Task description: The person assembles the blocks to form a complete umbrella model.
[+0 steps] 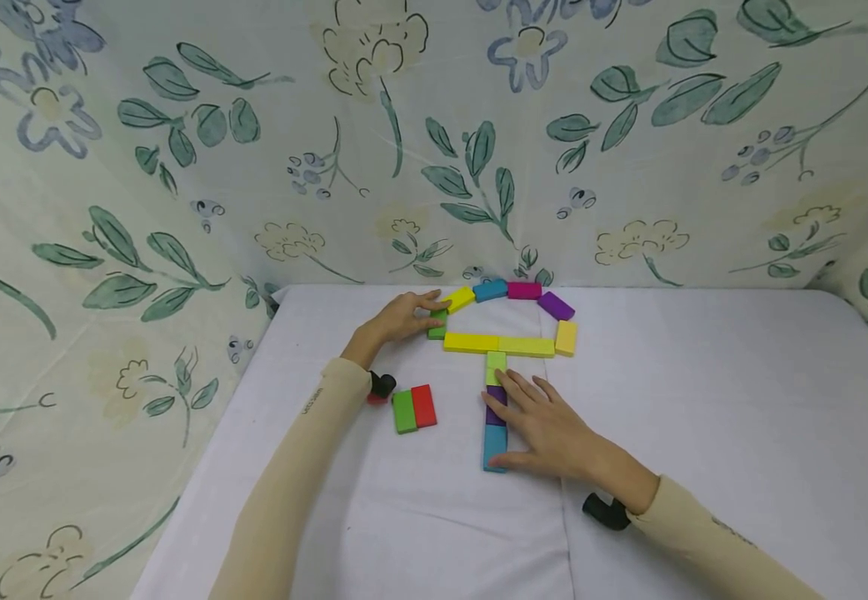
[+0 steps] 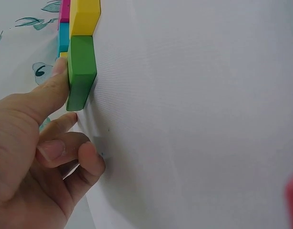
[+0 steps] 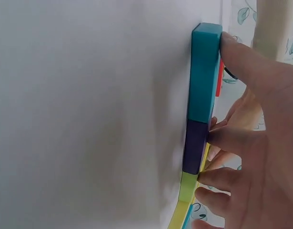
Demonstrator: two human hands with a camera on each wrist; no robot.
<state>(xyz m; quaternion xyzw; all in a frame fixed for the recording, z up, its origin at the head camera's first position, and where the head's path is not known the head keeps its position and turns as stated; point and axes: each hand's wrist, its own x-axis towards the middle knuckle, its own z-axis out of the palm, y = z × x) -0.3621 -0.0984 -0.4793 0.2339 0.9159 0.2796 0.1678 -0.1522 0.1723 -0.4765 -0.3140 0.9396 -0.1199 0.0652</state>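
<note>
Coloured blocks lie on a white cloth in an umbrella-like outline. My left hand point(image 1: 400, 317) touches the green block point(image 1: 436, 332) at the arc's left end; in the left wrist view a digit rests along that green block point(image 2: 82, 62). From it the arc runs through a yellow block point(image 1: 460, 299), a blue one point(image 1: 490, 290), a magenta one point(image 1: 524, 290), a purple one point(image 1: 556, 306) and an orange-yellow one point(image 1: 566, 338). My right hand point(image 1: 554, 433), fingers spread, touches the stem: lime point(image 1: 496, 360), dark purple point(image 1: 495, 415) and teal-blue point(image 3: 204, 71) blocks in line.
Two yellowish blocks point(image 1: 471, 342) form a straight bar between arc and stem. A green block point(image 1: 404, 412) and a red block point(image 1: 424, 406) lie side by side left of the stem. Another red piece point(image 1: 377, 399) shows partly beside my left wrist. Floral cloth point(image 1: 404, 208) hangs behind the table.
</note>
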